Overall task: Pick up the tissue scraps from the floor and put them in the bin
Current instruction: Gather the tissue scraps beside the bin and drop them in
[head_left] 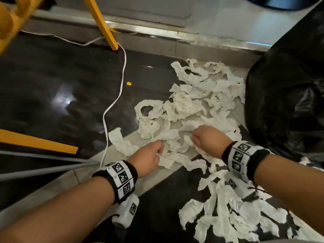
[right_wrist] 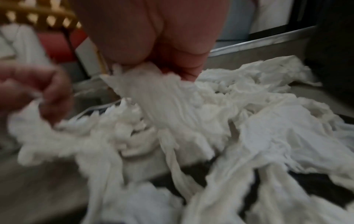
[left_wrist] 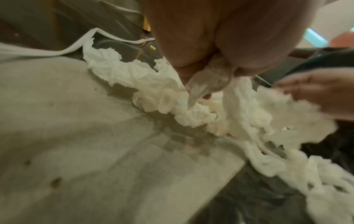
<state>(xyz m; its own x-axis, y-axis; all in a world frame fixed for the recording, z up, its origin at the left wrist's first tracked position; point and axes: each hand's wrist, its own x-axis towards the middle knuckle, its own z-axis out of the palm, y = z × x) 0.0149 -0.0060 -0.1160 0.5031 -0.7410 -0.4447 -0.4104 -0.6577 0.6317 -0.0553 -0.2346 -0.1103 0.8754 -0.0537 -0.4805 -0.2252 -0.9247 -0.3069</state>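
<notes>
Many white torn tissue scraps lie strewn over the floor, from the metal threshold down to the bottom right. The bin, lined with a black bag, stands at the right edge of the pile. My left hand is low over the near part of the pile, its fingers curled round a tissue strip. Just to its right, my right hand grips a bunch of tissue that trails down into the heap. Both hands sit close together, left of the bin.
A white cable runs across the dark glossy floor left of the scraps. Yellow furniture legs stand at the back, another yellow bar at the left. A metal threshold strip borders the far side.
</notes>
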